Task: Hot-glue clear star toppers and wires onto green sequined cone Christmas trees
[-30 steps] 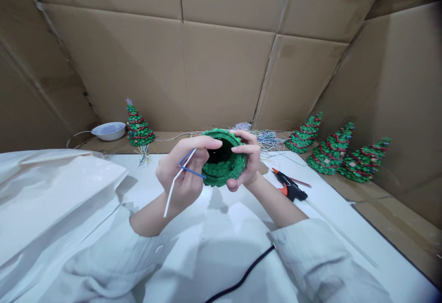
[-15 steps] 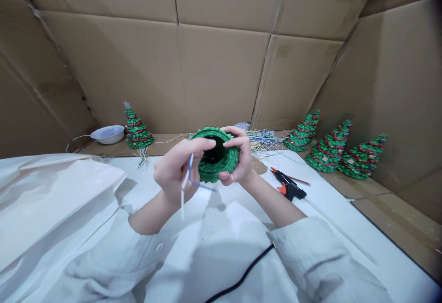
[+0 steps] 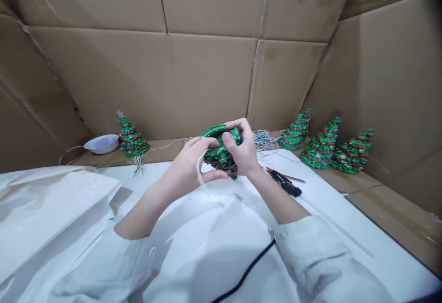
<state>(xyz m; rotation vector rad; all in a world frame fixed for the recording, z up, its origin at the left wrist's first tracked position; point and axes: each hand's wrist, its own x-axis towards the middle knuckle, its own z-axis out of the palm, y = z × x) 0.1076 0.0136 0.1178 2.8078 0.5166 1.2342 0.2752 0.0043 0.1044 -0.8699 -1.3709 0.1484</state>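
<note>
A small green Christmas tree (image 3: 221, 156) with red garland is held up in front of me, its hollow base tilted upward and its narrow tip pointing down. My right hand (image 3: 244, 148) is closed on its right side, the thumb at the rim of the opening. From the left, my left hand (image 3: 188, 167) grips the tree, with fingertips at the opening and the thumb stretched out below near the tip. A white strip, perhaps wire (image 3: 199, 168), loops across the left hand; its ends are hidden.
Three more trees (image 3: 319, 147) stand at the back right, and another tree (image 3: 133, 136) at the back left beside a white bowl (image 3: 101, 144). A black and orange glue gun (image 3: 285, 183) lies on the right. Wire bundles (image 3: 264, 140) lie behind. White sheeting (image 3: 51, 211) covers the left; a black cable (image 3: 245, 275) runs in front.
The tree has turned from its hollow base facing me to base up, tip down. My left thumb has moved out of the opening to below. The strip now curves over the left hand.
</note>
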